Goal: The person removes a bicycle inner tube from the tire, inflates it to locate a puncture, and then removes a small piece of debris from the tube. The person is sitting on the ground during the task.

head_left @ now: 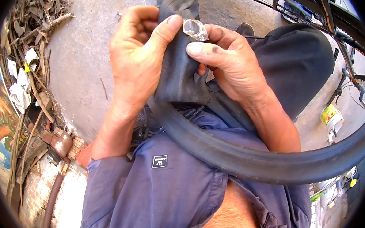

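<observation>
Patch [194, 29], small, pale and glossy, is pinched against a fold of black inner tube [179, 72] near the top centre of the view. The tube is draped over the left hand [138, 62] and loops down across the lap, sweeping right as a wide black arc. The left hand is closed around the fold, thumb pressed on top beside the patch. The right hand [230, 64] is nearly closed too, the patch gripped between forefinger and thumb, fingertips smudged dark.

Judged from this pose, the step would be best served by keeping the rubber taut and flat under the thumb, laying the piece down from one edge and pressing outward so no air is trapped.

Beneath the hands a blue shirt [166, 187] and dark trousers [301, 59] are seen. A bicycle frame [332, 14] stands upper right, a white-and-yellow container [332, 118] lower right, dry sticks and rags [23, 82] at left on the concrete ground [85, 57].

Whether the pale piece is a patch or its peeled backing cannot be told. The spot on the tube beneath it is hidden by the fingers. The bicycle is cut off by the rim.
</observation>
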{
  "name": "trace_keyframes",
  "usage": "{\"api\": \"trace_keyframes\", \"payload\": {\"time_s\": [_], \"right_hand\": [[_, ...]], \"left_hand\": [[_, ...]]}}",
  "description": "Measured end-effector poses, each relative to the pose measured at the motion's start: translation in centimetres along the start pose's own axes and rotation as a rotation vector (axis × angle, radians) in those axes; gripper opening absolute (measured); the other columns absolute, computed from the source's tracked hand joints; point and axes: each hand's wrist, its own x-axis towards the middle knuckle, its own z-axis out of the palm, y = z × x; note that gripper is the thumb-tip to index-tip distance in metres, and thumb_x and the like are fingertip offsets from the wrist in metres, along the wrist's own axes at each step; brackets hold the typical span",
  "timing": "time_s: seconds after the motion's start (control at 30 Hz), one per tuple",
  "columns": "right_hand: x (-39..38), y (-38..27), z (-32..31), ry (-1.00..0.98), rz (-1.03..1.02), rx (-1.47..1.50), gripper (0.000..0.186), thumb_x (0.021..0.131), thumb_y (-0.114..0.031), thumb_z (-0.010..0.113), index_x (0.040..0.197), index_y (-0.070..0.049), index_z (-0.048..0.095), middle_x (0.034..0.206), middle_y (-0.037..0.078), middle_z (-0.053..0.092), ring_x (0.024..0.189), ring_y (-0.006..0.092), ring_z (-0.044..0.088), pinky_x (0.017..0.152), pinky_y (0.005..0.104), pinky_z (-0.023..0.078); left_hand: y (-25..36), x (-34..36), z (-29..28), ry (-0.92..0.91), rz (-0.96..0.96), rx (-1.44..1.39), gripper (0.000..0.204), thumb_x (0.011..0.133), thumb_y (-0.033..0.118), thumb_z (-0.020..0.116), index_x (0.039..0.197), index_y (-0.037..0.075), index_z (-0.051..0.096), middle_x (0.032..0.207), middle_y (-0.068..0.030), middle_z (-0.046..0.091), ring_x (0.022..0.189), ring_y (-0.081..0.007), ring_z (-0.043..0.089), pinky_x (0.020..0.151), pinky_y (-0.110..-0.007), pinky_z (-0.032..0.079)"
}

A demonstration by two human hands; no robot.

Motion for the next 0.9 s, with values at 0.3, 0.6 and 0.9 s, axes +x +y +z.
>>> {"api": "trace_keyframes", "payload": {"time_s": [0.3, 0.6, 0.9], "right_hand": [[0.0, 0.2, 0.5, 0.019, -0.109, -0.162, 0.026, 0.081, -0.008, 0.066, 0.105, 0.002, 0.060, 0.088, 0.000, 0.062, 0.075, 0.0035, 0.053, 0.066, 0.0197, 0.045], [0.2, 1.6, 0.8, 0.030, -0.100, -0.320, 0.029, 0.078, -0.006, 0.067, 0.102, 0.006, 0.059, 0.083, 0.002, 0.061, 0.074, 0.0047, 0.054, 0.067, 0.0196, 0.046], [0.4, 1.7, 1.4, 0.033, -0.124, -0.505, 0.026, 0.075, -0.007, 0.068, 0.097, 0.006, 0.061, 0.077, 0.002, 0.059, 0.069, 0.0059, 0.052, 0.064, 0.0213, 0.046]], "left_hand": [[1.9, 1.1, -2.8, -0.307, 0.836, 0.710, 0.033, 0.067, 0.008, 0.076, 0.099, 0.002, 0.066, 0.098, -0.0119, 0.060, 0.093, -0.0252, 0.059, 0.079, -0.033, 0.048], [3.1, 1.8, -3.4, -0.496, 0.679, 0.872, 0.029, 0.066, 0.010, 0.076, 0.091, 0.001, 0.064, 0.087, -0.0095, 0.060, 0.080, -0.0233, 0.060, 0.068, -0.031, 0.048], [2.4, 2.4, -4.4, -0.557, 0.562, 0.804, 0.017, 0.072, 0.006, 0.072, 0.085, 0.002, 0.063, 0.081, -0.0075, 0.059, 0.070, -0.0198, 0.058, 0.059, -0.029, 0.046]]}}
